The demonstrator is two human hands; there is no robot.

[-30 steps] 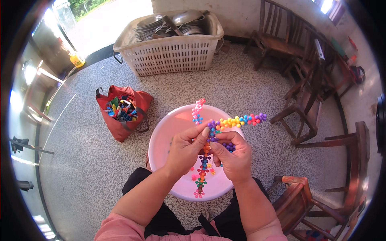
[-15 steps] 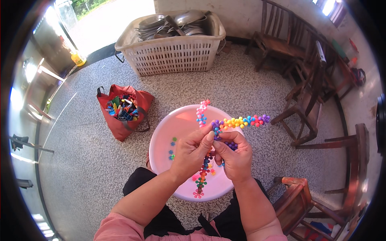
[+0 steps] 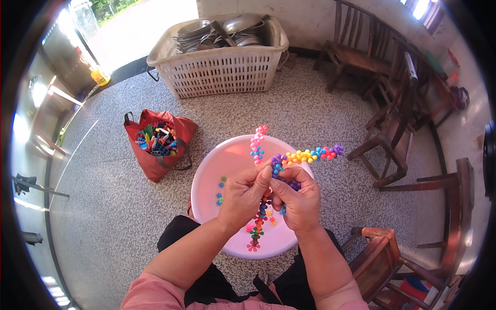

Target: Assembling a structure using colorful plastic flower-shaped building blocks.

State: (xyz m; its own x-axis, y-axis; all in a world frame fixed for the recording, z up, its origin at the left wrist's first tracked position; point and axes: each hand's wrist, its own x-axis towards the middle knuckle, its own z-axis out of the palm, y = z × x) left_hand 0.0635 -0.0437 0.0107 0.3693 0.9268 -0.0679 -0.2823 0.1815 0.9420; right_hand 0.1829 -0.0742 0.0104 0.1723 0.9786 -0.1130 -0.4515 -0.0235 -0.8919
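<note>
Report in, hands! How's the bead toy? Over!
Left hand, right hand: both gripping bead toy. Toy over pink tub. Loose pieces in tub. Hands hide toy's middle.

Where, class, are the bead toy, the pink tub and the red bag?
Bead toy (image 3: 297, 157), head view: on its yellow stretch.
Pink tub (image 3: 206, 178), head view: on its bare inner wall.
Red bag (image 3: 145, 164), head view: on its side.

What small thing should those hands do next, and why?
Perhaps give the toy a gentle squeeze where its strands converge: the left hand and right hand both pinch it there, close together over the basin. Their fingers hide the joint, so I can't tell whether it's snug.
</note>
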